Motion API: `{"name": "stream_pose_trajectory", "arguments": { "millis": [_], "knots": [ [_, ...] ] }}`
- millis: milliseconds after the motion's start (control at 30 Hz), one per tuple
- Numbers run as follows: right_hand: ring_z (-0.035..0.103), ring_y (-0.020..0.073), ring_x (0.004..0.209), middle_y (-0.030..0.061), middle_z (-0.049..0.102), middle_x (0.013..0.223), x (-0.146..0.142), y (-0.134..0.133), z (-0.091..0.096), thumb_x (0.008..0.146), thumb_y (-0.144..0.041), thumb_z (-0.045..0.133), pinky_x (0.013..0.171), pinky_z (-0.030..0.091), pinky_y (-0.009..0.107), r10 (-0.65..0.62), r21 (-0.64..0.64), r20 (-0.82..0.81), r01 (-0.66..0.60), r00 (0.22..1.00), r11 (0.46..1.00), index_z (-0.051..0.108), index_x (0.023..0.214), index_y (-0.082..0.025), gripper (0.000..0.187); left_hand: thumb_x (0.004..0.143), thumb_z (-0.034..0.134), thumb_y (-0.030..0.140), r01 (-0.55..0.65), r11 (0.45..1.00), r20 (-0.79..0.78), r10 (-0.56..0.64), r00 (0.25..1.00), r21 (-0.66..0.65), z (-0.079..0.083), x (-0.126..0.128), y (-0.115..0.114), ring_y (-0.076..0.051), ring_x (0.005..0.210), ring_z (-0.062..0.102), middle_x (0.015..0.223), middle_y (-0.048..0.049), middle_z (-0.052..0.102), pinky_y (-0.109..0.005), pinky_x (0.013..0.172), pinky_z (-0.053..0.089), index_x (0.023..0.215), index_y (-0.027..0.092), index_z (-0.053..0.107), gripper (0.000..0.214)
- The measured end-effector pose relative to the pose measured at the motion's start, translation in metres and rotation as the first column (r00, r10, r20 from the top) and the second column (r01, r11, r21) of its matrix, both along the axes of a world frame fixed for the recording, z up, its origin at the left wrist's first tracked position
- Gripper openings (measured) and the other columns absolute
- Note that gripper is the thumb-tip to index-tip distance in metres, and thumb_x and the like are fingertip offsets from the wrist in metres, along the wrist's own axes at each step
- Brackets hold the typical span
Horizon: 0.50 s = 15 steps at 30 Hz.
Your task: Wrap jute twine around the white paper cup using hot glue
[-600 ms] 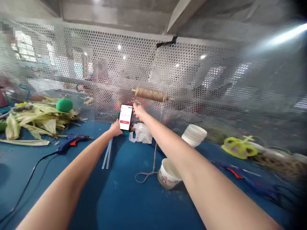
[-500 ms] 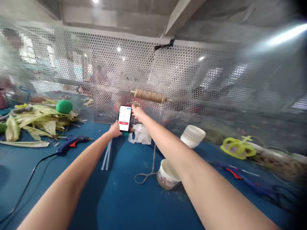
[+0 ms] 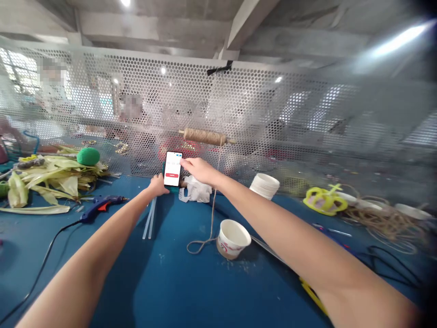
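Observation:
A phone (image 3: 172, 169) with a lit white screen and a red button stands upright near the perforated panel, against something teal. My left hand (image 3: 159, 184) grips its lower left side, the fingers partly hidden behind the edge. With its fingertips at the phone's right edge, my right hand (image 3: 198, 168) is closed on it. A crumpled white plastic bag (image 3: 197, 189) lies just below my right hand. Two clear glue sticks (image 3: 149, 221) rest on the blue table below my left hand. A paper cup (image 3: 233, 239) stands under my right forearm, beside a loop of twine (image 3: 196, 247).
A twine spool (image 3: 205, 136) hangs on the perforated panel (image 3: 191, 100). To the left lie a glue gun (image 3: 99, 208), dried husks (image 3: 51, 177) and a green ball (image 3: 88, 156). Stacked paper cups (image 3: 264, 186), a yellow crown-shaped piece (image 3: 324, 201) and coiled twine (image 3: 382, 223) are right.
My right hand has moved down the phone's right edge. The view has shifted slightly, so the cup now shows whole. The phone and my left hand stay together.

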State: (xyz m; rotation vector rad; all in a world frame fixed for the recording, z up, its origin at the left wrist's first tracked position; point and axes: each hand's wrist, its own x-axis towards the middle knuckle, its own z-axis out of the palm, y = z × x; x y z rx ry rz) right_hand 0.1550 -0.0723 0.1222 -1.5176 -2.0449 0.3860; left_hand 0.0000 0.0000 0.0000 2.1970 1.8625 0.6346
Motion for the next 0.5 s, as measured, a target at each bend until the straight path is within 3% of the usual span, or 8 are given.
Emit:
{"name": "stream_pose_trajectory", "arguments": {
  "millis": [100, 167, 267, 367, 433, 500],
  "knots": [
    [0.061, 0.0172, 0.08, 0.0037, 0.069, 0.087, 0.031, -0.053, 0.008, 0.088, -0.039, 0.043, 0.072, 0.044, 0.027, 0.163, 0.04, 0.022, -0.163, 0.986, 0.986, 0.066, 0.086, -0.017, 0.032, 0.061, 0.07, 0.028, -0.02, 1.0, -0.084, 0.02, 0.996, 0.001, 0.014, -0.008, -0.017, -0.039, 0.118, 0.044, 0.123, -0.0218, 0.05, -0.044, 0.089, 0.041, 0.117, 0.01, 0.048, 0.062],
    [0.063, 0.0192, 0.084, 0.0053, 0.069, 0.092, 0.054, -0.082, 0.004, 0.087, -0.04, 0.042, 0.076, 0.047, 0.031, 0.153, 0.062, 0.031, -0.155, 0.988, 0.986, 0.066, 0.093, -0.018, 0.033, 0.066, 0.066, 0.032, 0.041, 0.999, -0.125, -0.04, 0.991, 0.007, 0.023, -0.007, -0.034, -0.037, 0.119, 0.044, 0.122, -0.0183, 0.052, -0.041, 0.092, 0.04, 0.115, 0.013, 0.052, 0.054],
    [0.063, 0.0233, 0.095, 0.0111, 0.066, 0.107, 0.083, -0.11, -0.018, 0.081, -0.037, 0.05, 0.084, 0.049, 0.038, 0.034, 0.086, 0.038, -0.037, 0.999, 0.996, 0.063, 0.105, -0.016, 0.034, 0.068, 0.064, 0.039, 0.184, 0.982, -0.155, -0.188, 0.97, -0.037, 0.028, 0.003, -0.063, -0.029, 0.107, 0.056, 0.109, -0.0115, 0.063, -0.033, 0.088, 0.043, 0.11, 0.016, 0.059, 0.048],
    [0.053, 0.0289, 0.115, 0.0175, 0.054, 0.127, 0.097, -0.126, -0.048, 0.073, -0.038, 0.06, 0.095, 0.044, 0.044, 0.012, 0.044, 0.132, -0.018, 0.991, 0.999, 0.055, 0.12, -0.013, 0.053, 0.063, 0.068, 0.044, 0.27, 0.957, -0.152, -0.285, 0.946, -0.109, 0.025, 0.016, -0.081, -0.021, 0.085, 0.065, 0.091, -0.0014, 0.07, -0.024, 0.073, 0.047, 0.102, 0.023, 0.064, 0.045],
    [0.043, 0.0312, 0.125, 0.02, 0.045, 0.135, 0.099, -0.137, -0.066, 0.069, -0.039, 0.065, 0.102, 0.037, 0.047, -0.001, 0.039, 0.188, -0.006, 0.982, 0.999, 0.049, 0.127, -0.012, 0.066, 0.056, 0.074, 0.043, 0.244, 0.962, -0.157, -0.263, 0.952, -0.125, 0.024, 0.021, -0.079, -0.021, 0.08, 0.066, 0.084, -0.0002, 0.071, -0.023, 0.067, 0.048, 0.096, 0.023, 0.067, 0.045],
    [0.037, 0.031, 0.129, 0.0202, 0.039, 0.139, 0.097, -0.151, -0.08, 0.072, -0.038, 0.063, 0.103, 0.035, 0.048, -0.061, 0.1, 0.18, 0.043, 0.982, 0.994, 0.046, 0.129, -0.013, 0.064, 0.06, 0.072, 0.041, 0.148, 0.985, -0.163, -0.16, 0.974, -0.084, 0.025, 0.021, -0.067, -0.024, 0.082, 0.065, 0.088, -0.0056, 0.07, -0.026, 0.068, 0.048, 0.099, 0.018, 0.066, 0.046]
  ]
}}
